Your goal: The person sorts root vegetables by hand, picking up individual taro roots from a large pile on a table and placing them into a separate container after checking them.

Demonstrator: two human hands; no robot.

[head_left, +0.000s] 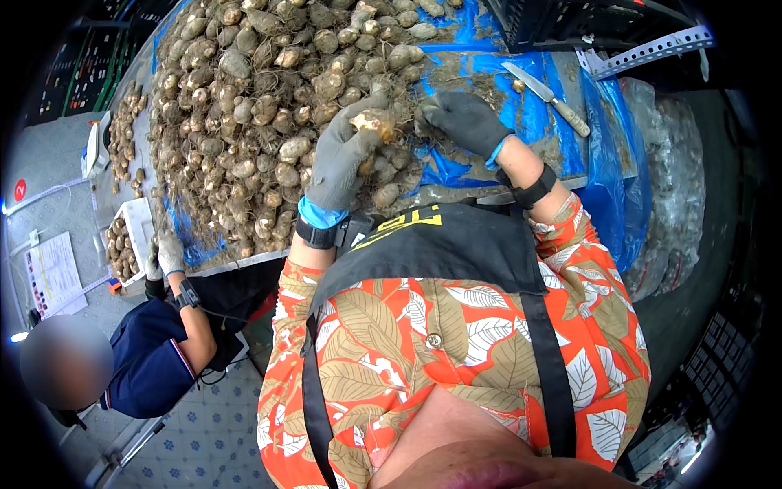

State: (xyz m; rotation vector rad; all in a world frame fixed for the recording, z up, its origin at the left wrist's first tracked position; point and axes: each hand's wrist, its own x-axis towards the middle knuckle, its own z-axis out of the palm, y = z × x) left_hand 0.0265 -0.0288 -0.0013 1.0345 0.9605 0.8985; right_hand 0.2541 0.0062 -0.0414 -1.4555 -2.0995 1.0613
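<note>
A taro corm [375,125] with a pale, bared end sits in my left hand [336,163], whose grey-gloved fingers are wrapped round it above the near edge of the pile. To its right, my right hand [468,122], in a dark grey glove, has its fingers bent together beside dark, stringy roots. What those fingers hold, if anything, is hidden. A big heap of taro corms [244,106], brown, hairy and soil-covered, spreads over the table to the left and beyond my hands. A knife [547,96] with a pale handle lies beyond my right hand.
Torn blue plastic sheeting [533,134] covers the table's right part. A perforated metal bar [652,50] and a black crate [562,20] stand at the far right. On the left, a co-worker's gloved hands [167,254] are beside a white tray [140,232] of corms. Clear plastic bags [672,187] lie right.
</note>
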